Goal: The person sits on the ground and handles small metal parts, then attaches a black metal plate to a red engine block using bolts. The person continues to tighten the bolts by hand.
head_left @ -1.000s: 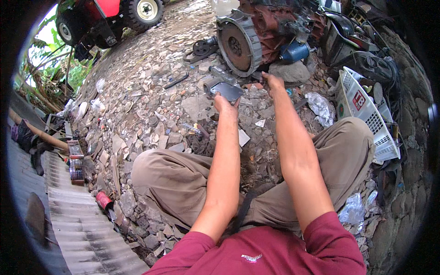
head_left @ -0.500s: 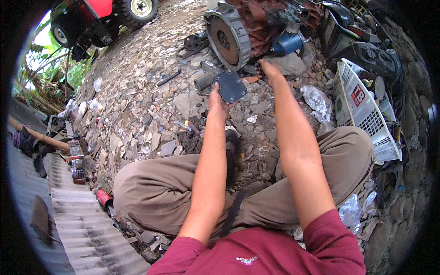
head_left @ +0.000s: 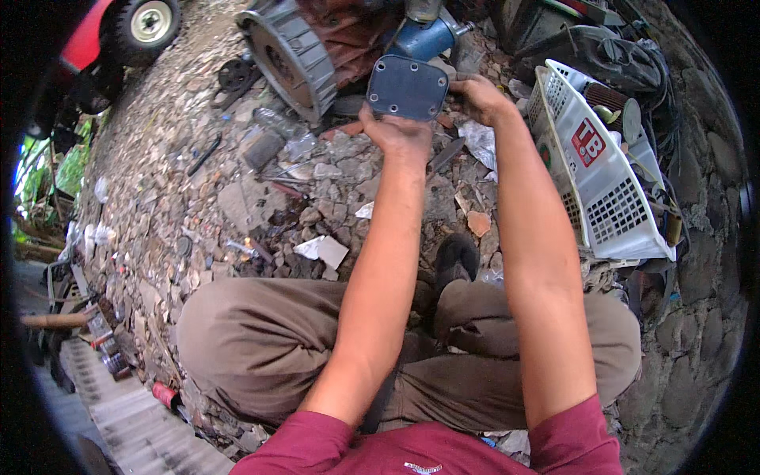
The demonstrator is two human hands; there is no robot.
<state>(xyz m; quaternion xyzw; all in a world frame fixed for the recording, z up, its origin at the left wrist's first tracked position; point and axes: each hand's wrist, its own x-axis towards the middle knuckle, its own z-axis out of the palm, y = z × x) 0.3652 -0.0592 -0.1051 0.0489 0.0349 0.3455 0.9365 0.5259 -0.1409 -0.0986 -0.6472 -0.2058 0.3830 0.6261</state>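
A dark blue-grey cover plate (head_left: pixel 407 85), square with rounded corners and bolt holes along its rim, is held up in front of the engine. My left hand (head_left: pixel 400 133) grips its lower edge, thumb at the left corner and the other fingers mostly hidden behind. At the plate's right edge, my right hand (head_left: pixel 481 100) has its fingers curled against the side, their tips partly out of sight. Just beyond the plate lies a blue cylindrical part (head_left: pixel 419 39). To the left stands the engine's round grey bell housing (head_left: pixel 305 63).
A white plastic crate (head_left: pixel 625 214) with parts in it stands at right, beside a stone wall (head_left: pixel 689 332). Rubble covers the ground, with a clear plastic bottle (head_left: pixel 279 123) and a dark pulley-like part (head_left: pixel 235 73) on it. A red vehicle's wheel (head_left: pixel 150 21) shows at upper left.
The plate has been raised and turned more face-on, carried toward the blue part. My right hand has come from the ground near the engine to the plate's right edge. The view has shifted right.
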